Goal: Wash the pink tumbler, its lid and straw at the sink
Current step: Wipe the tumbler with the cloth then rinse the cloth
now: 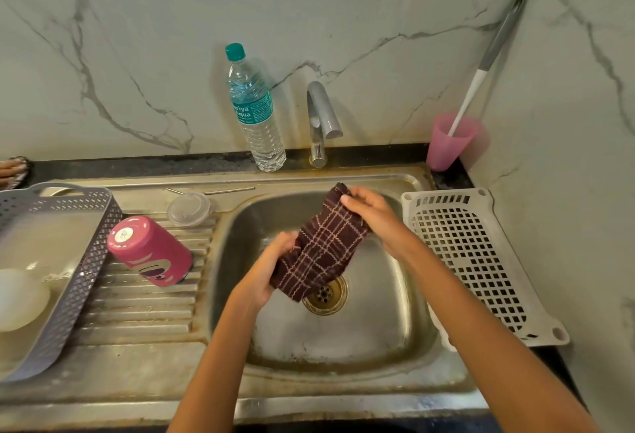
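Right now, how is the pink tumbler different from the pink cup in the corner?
The pink tumbler stands upside down on the draining board; the pink cup stands mouth up behind the sink. The tumbler is opaque with a printed design; the cup is plain, translucent and holds a brush. Both are pink and out of the hands.

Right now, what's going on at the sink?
A person holds a dark checked cloth over the sink basin with both hands: the left hand grips its lower end, the right hand its upper end. The pink tumbler stands upside down on the ribbed drainboard. Its clear lid lies just behind it, and the metal straw lies along the sink's back ledge. No water is visibly running from the faucet.
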`<action>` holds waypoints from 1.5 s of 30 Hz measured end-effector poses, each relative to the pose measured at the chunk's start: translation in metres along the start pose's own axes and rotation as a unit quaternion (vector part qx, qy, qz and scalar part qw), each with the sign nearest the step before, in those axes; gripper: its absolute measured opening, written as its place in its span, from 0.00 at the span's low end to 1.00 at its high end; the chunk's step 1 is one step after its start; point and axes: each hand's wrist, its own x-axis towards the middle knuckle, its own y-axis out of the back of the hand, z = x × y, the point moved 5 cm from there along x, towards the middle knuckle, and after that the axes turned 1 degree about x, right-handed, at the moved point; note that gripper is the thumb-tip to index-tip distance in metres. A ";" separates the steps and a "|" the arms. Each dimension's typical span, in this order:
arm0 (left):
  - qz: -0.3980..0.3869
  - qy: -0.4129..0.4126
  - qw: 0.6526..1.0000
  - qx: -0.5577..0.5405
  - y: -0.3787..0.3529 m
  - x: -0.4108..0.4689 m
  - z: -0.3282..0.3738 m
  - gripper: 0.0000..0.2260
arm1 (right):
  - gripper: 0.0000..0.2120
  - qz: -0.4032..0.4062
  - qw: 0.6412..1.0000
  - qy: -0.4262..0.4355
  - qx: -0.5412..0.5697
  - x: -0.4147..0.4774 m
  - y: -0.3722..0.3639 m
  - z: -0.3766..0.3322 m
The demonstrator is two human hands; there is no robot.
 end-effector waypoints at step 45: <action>-0.039 -0.084 0.994 0.052 -0.154 0.047 0.036 0.09 | 0.23 0.290 0.955 -0.024 -0.049 -0.048 0.127 0.019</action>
